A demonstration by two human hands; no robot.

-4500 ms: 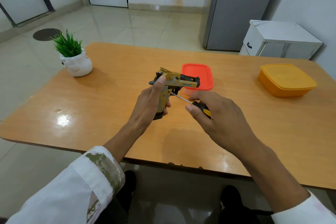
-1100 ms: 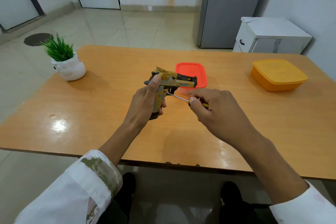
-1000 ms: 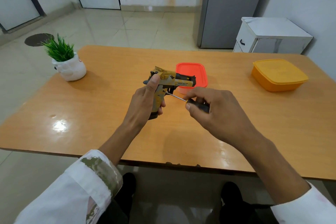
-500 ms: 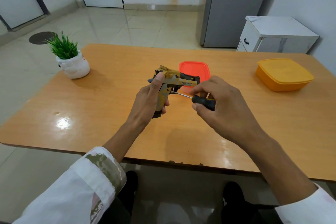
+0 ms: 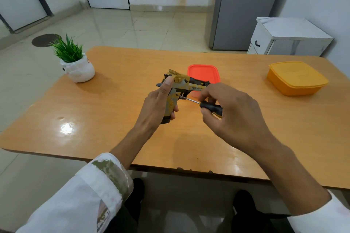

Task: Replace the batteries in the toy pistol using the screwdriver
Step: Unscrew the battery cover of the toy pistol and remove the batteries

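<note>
One screw in the side of the grip seems to be the business of this step. The toy pistol, camouflaged in yellow and grey with a black slide, stands butt down over the middle of the counter, barrel pointing right. Whether the butt touches the wood cannot be told. The left hand wraps the grip from behind, fingers curled round it and thumb laid up along the rear of the frame. The screwdriver reaches in from the right, and the tip of its thin shaft meets the grip just below the trigger. Whether it sits in a screw head is too small to tell. The right hand pinches the black-and-yellow handle between curled fingertips and thumb.

To do the step well, the shaft should probably line up squarely with the screw. It looks slightly slanted now, and a slanted tip may slip out and chew the head. Light inward pressure while turning would help, with the left hand bracing the grip against that push. Holding the pistol low over the counter seems wise, since a freed screw is tiny and could roll off onto the tiled floor.

Just behind the pistol sits a red lidded container. An orange lidded container is well off to the right, and a small potted plant stands at the far left corner.
</note>
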